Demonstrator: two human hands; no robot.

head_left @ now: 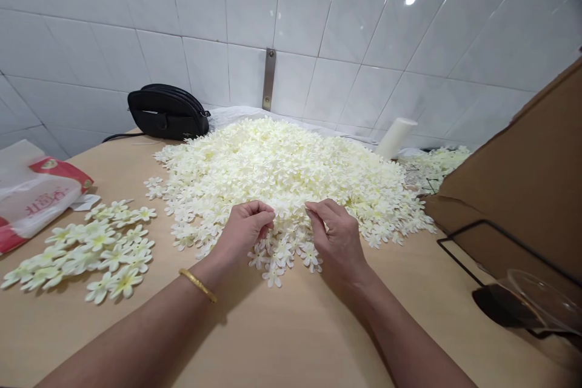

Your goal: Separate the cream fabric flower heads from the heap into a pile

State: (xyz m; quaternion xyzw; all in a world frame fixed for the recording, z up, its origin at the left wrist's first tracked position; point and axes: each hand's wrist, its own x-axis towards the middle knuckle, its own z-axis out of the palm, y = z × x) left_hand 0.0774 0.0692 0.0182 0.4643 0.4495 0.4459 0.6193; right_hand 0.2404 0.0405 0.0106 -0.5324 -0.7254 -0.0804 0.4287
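A big heap of cream artificial flower petals (282,170) covers the middle of the wooden table (291,327). My left hand (245,227), with a gold bangle on its wrist, rests at the heap's near edge with fingers curled in a pinch on petals. My right hand (334,230) sits beside it, fingers also pinched on petals from the heap. The two hands nearly meet over the front of the heap. A separate, flatter group of laid-out flowers (91,248) lies to the left.
A black bag (166,112) stands at the back left by the tiled wall. A white and red plastic packet (31,194) lies at far left. A white roll (395,136) stands behind the heap. A cardboard box (522,182) and black wire frame (500,236) fill the right.
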